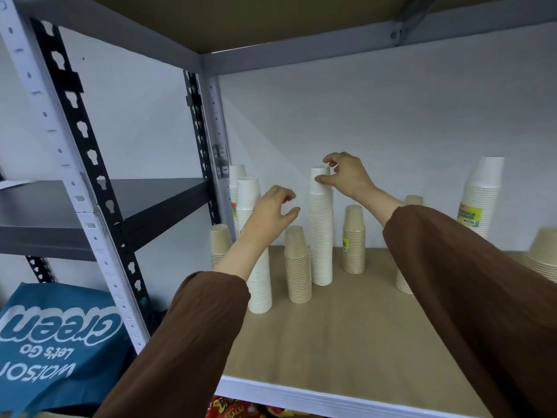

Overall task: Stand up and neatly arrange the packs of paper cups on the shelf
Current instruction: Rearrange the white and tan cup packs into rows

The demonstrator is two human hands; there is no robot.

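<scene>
Several packs of paper cups stand upright on the brown shelf board [346, 333]. My right hand [346, 176] pinches the top of a tall white pack [322, 236] in the middle. My left hand [271, 215] hovers with fingers apart between that pack and another tall white pack [256, 267] at the left, holding nothing. A short beige pack [297, 267] stands between the two white ones. Another beige pack [354, 239] is behind to the right, and one more beige pack [220, 245] stands by the left post.
A tall white labelled pack [482, 197] stands at the back right, a beige stack [545, 254] at the right edge. A grey shelf post [99, 236] rises at the left, with a blue bag [57, 342] below it. Snack packets [235, 411] lie on the lower shelf.
</scene>
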